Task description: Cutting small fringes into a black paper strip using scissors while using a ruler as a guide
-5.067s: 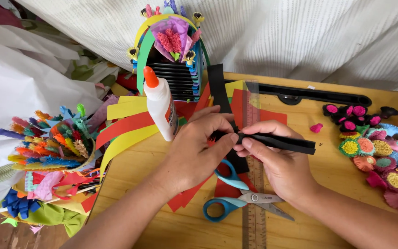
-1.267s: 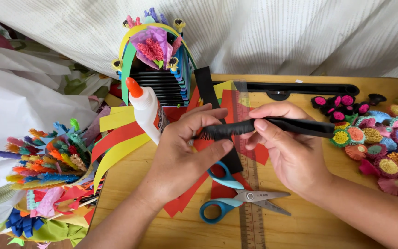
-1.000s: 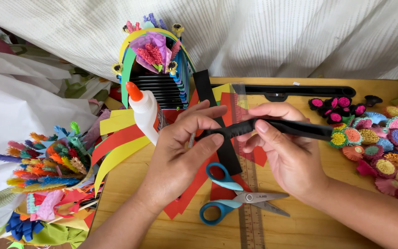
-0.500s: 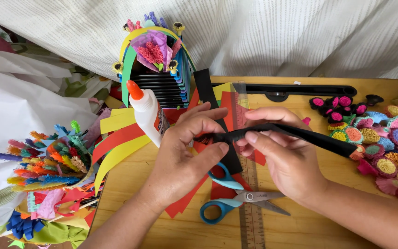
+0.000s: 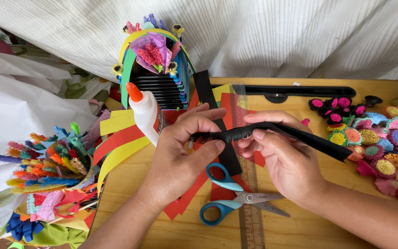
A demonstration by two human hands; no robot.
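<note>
Fingers of the left hand pinch the fringed end of a black paper strip, while the right hand closes thumb and fingertips around its middle; the strip's plain end runs out past the right fingers. Judging by the grip, fringe-rolling is in hand, and the next turn calls for steady, even tension. Below the fingers lie blue-handled scissors on a clear ruler; left of them stands a glue bottle on the wooden surface.

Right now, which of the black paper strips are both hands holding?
The fringed black paper strip, pinched between left hand and right hand. The plain flat black strip lies on the table beneath them.
</note>
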